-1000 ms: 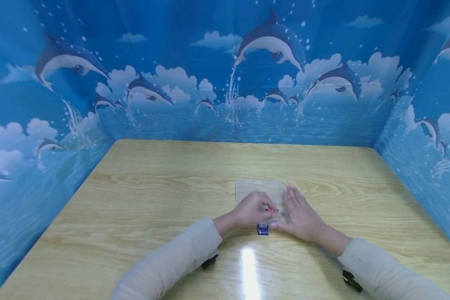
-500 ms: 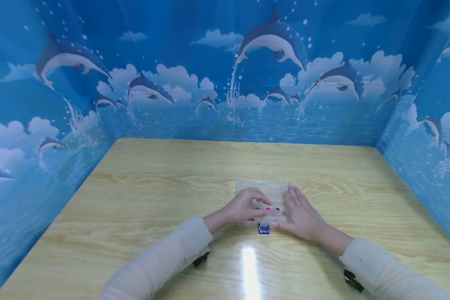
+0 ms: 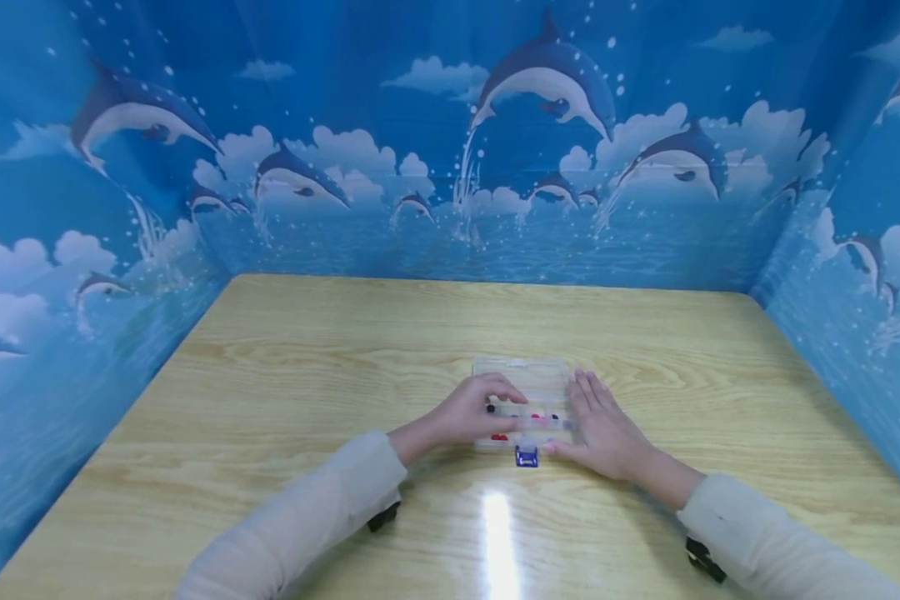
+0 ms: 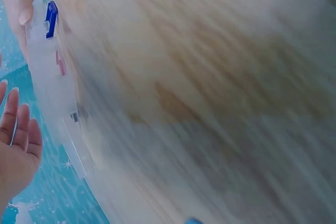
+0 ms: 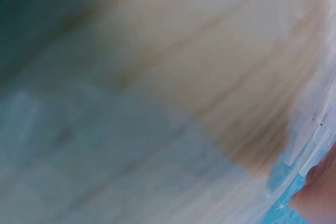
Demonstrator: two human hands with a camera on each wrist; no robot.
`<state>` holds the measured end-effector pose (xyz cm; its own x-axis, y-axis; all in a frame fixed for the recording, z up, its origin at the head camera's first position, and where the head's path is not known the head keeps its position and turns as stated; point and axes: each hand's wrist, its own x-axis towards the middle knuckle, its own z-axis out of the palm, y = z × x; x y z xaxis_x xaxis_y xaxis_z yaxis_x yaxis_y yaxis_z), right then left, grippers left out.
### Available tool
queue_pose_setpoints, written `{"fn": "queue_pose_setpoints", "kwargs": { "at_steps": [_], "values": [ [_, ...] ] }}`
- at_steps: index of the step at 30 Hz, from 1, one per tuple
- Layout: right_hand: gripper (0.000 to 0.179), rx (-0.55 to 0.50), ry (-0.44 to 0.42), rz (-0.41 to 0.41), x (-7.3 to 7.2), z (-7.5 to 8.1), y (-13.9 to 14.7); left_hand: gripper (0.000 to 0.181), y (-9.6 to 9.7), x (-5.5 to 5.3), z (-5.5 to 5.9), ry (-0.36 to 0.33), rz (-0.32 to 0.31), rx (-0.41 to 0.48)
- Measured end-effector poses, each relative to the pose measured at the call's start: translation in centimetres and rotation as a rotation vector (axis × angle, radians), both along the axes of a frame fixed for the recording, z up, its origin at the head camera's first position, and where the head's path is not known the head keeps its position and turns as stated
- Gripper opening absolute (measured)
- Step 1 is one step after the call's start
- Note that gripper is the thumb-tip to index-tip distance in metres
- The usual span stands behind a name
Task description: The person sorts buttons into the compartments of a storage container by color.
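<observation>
A clear plastic box [image 3: 528, 379] lies with its lid folded back, and a blue clasp [image 3: 527, 457] sticks out at its front. Inside show small red pieces [image 3: 499, 437], a black piece [image 3: 491, 408] and some pink-red pieces [image 3: 536, 416]. My left hand [image 3: 471, 410] hovers over the box's left part, thumb and fingers spread apart, with nothing seen between them; the left wrist view also shows this hand [image 4: 18, 150] with loose fingers beside the box [image 4: 47, 82]. Along the box's right side lies my right hand [image 3: 607, 433], fingers straight, thumb near the clasp.
A wood-grain table [image 3: 330, 350] carries the box. Behind and at both sides hangs a blue dolphin-print curtain [image 3: 390, 233]. Light glares off the table [image 3: 498, 533] in front. Each forearm wears a dark strap [image 3: 383, 517].
My left hand has moved left across the box, and its pinched fingers have parted, uncovering the red, pink and black pieces. The right hand stays in place.
</observation>
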<state>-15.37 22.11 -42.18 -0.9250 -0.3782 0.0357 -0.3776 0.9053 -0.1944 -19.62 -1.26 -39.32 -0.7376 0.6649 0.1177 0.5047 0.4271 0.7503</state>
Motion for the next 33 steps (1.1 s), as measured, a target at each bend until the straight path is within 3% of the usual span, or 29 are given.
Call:
{"fn": "queue_pose_setpoints", "kwargs": {
  "at_steps": [4, 14, 24, 33],
  "values": [
    [0.102, -0.002, 0.003, -0.001, -0.1, -0.2, 0.0, 0.032, -0.7, -0.2, -0.1, -0.006, 0.024, -0.027],
    [0.103, -0.002, -0.004, -0.004, 0.0, 0.1, 0.0, 0.033, -2.7, -0.2, 0.1, -0.003, 0.063, 0.035],
    [0.103, -0.011, -0.010, -0.001, 0.1, 0.0, 0.0, 0.038, -4.2, -0.1, 0.3, -0.013, 0.106, 0.026],
    [0.103, -0.010, -0.011, -0.003, 0.1, -0.1, 0.0, 0.037, -5.3, -0.2, -0.1, 0.014, 0.108, 0.037]
  ]
}}
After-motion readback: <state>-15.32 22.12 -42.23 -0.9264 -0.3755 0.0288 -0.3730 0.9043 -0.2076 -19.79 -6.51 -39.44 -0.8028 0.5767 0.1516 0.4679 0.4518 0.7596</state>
